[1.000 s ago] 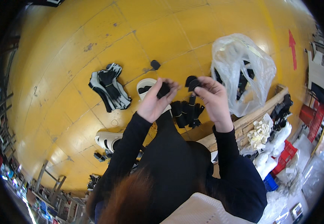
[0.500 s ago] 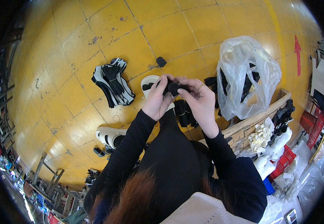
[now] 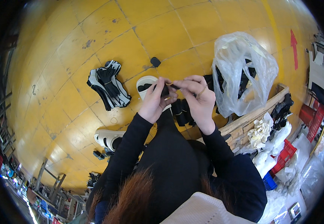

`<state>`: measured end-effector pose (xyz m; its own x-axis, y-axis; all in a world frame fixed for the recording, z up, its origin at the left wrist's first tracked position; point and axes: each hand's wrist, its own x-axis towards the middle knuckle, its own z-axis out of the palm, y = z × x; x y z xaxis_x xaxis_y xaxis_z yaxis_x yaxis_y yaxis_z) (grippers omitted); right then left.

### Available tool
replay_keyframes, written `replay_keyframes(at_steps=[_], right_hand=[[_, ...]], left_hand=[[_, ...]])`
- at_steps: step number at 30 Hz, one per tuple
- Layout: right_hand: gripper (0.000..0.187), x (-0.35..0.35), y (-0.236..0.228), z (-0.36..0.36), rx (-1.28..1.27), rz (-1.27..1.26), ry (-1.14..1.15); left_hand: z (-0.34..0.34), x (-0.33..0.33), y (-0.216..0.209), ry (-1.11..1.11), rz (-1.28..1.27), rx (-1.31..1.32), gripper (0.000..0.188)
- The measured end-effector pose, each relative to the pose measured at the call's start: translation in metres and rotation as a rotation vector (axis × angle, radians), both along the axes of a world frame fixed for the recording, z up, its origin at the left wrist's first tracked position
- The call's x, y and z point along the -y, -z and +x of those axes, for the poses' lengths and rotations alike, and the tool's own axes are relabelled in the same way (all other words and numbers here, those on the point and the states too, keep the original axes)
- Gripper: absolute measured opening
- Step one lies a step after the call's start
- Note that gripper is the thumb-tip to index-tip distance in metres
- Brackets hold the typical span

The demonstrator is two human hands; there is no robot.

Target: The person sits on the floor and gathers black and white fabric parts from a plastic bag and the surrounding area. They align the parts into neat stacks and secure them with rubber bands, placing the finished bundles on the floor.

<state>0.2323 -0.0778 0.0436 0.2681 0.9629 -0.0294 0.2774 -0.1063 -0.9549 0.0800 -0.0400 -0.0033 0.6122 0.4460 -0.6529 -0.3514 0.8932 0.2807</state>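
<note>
My left hand (image 3: 152,100) is closed around a small stack of black rounded pads (image 3: 164,91), held above my knees. Just to its right, my right hand (image 3: 200,98) pinches one thin black pad (image 3: 175,86) between thumb and fingers, seen nearly edge-on. Its tip is close to the stack; whether they touch is hard to tell. A similar loose black pad (image 3: 155,62) lies on the yellow floor beyond my hands. Beneath the right hand are dark bundled pieces (image 3: 180,114), partly hidden by it.
A tied bundle of black and white strips (image 3: 109,87) lies on the floor at left. White clogs (image 3: 146,80) show below my hands and at lower left. At right stand a clear plastic bag (image 3: 227,93) with black pieces and a wooden crate edge (image 3: 249,114), beside red baskets (image 3: 284,155).
My hands have drawn slightly apart. The right one has turned and now holds a single pad away from the stack in the left. The whole view has shifted a little.
</note>
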Motion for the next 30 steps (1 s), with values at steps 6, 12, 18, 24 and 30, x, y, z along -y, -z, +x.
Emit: replay_keyframes(at_steps=[6, 12, 18, 24, 30], right_hand=[[0.016, 0.008, 0.008, 0.008, 0.302, 0.117, -0.343], [0.020, 0.030, 0.007, 0.026, 0.294, 0.212, -0.262], [0.021, 0.089, 0.058, 0.173, 0.262, -0.079, 0.760], [0.041, 0.174, 0.187, 0.301, 0.686, -0.633, 0.646], [0.053, 0.180, 0.229, 0.336, 0.743, -0.633, 0.662]], left_hand=[[0.000, 0.003, -0.016, 0.016, -0.181, -0.009, 0.046], [-0.004, 0.014, -0.002, -0.049, -0.193, -0.115, 0.025], [-0.038, 0.008, 0.007, -0.168, -0.101, 0.099, 0.029], [-0.054, -0.001, -0.009, -0.015, -0.044, -0.262, 0.041], [-0.065, 0.008, 0.002, 0.023, -0.032, -0.240, 0.035]])
